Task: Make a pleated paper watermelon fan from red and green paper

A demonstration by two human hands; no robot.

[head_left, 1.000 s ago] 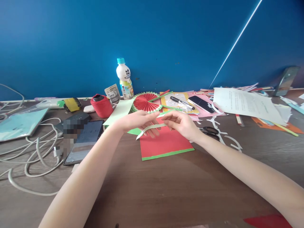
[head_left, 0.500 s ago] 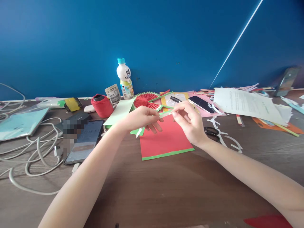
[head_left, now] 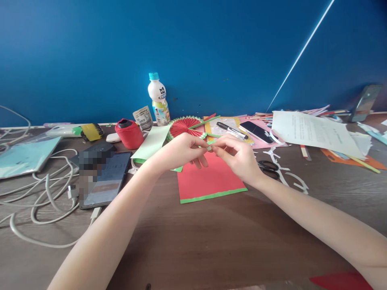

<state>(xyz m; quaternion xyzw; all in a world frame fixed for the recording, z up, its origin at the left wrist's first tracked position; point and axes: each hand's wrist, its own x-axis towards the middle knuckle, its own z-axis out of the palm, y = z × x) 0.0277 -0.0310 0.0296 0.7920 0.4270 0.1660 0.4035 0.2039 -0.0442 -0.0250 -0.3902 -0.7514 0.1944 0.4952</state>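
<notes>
Above the far part of a red paper sheet with a green strip along its near edge, my two hands meet at the fingertips. My left hand pinches a small pale strip between thumb and forefinger, its other fingers loosely curled. From the other side my right hand is closed at the same strip, with thumb and forefinger together. Most of the strip is hidden by fingers, so its kind is unclear. Just behind lies a pleated red paper fan with a green-and-white edge.
Black-handled scissors and white paper scraps lie right of the sheet. Behind are a pen, a phone and a printed page. To the left are a bottle, a red roll, another phone and cables.
My right hand has moved left until its fingertips meet my left hand's. Less of the pale strip shows between them, and more of the pen is uncovered.
</notes>
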